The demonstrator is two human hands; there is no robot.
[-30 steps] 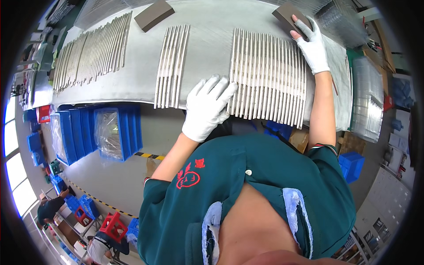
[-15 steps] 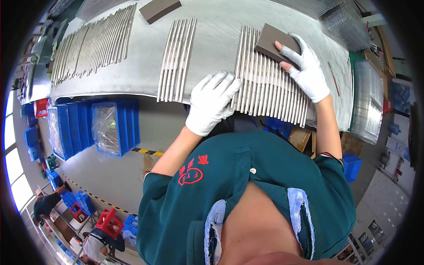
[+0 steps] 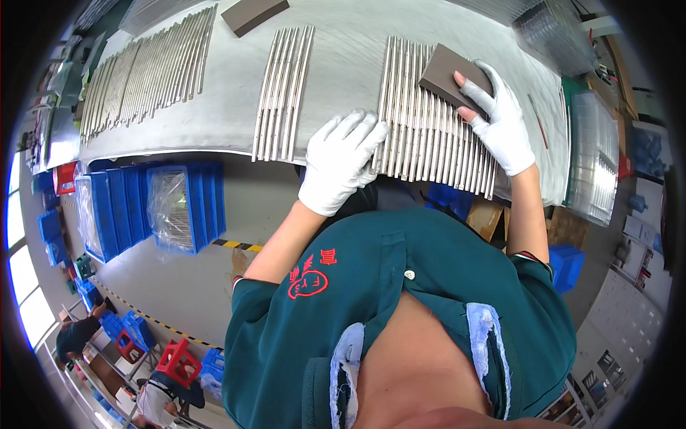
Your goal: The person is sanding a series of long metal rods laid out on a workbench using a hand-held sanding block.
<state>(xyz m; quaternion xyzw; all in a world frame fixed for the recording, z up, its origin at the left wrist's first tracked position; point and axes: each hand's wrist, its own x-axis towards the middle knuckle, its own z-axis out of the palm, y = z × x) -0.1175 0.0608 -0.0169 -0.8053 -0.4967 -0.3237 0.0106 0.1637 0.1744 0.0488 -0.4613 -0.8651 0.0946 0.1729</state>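
Observation:
A row of thin silvery metal rods (image 3: 429,143) lies side by side near the front edge of the table. My right hand (image 3: 504,129), in a white glove with bare thumb and fingertip showing, grips a brown rectangular block (image 3: 446,75) lying on the far right part of the row. Against the row's left edge rests my white-gloved left hand (image 3: 339,161), fingers stretched out and touching the outermost rods. Its thumb is partly hidden near the rods' near ends. To the left is a smaller group of rods (image 3: 284,93), apart from my hand.
At the table's (image 3: 350,64) far left lie many more rods (image 3: 150,75), near a second brown block (image 3: 254,16). A thin reddish stick (image 3: 538,121) sits to the right. Clear plastic trays (image 3: 594,157) stand beyond the right edge. Blue crates (image 3: 189,207) are below at left.
My right hand and the brown block have shifted slightly right and nearer over the rods. My left hand stays at the row's left edge.

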